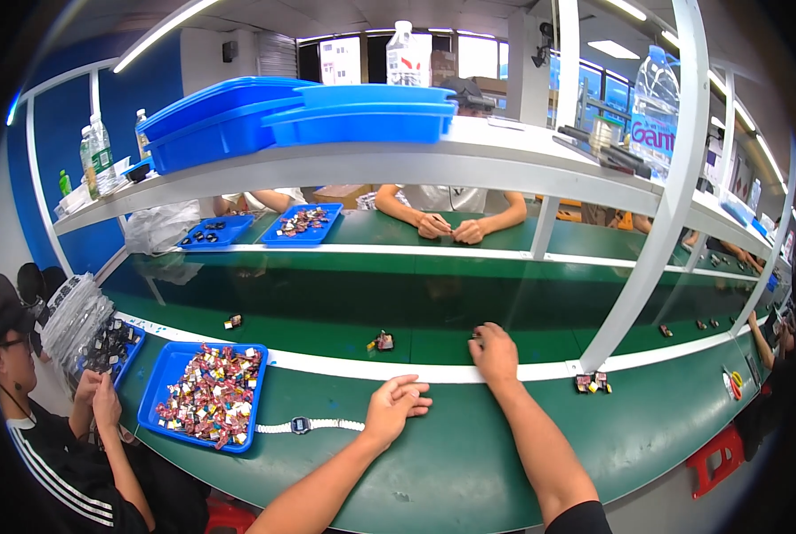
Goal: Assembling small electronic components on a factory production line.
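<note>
My left hand (396, 408) hovers over the near green tabletop, palm turned right. Its fingers are slightly bent and apart, with nothing seen in them. Reaching over the white rail, my right hand (494, 351) is at the green belt. Its fingers curl down around a small dark thing at the fingertips, mostly hidden. To its left, a small assembly in black, yellow and reddish colours (383, 341) lies on the belt, and a similar small part (233, 321) lies farther left. A white-strapped digital watch (301, 425) lies left of my left hand.
A blue tray (156, 411) of small reddish parts stands at left, beside a person handling something small. Several small parts (593, 383) sit by the white post (642, 240) at right. Overhead, a white shelf (371, 167) carries blue trays and bottles. Another person's hands (451, 228) work opposite.
</note>
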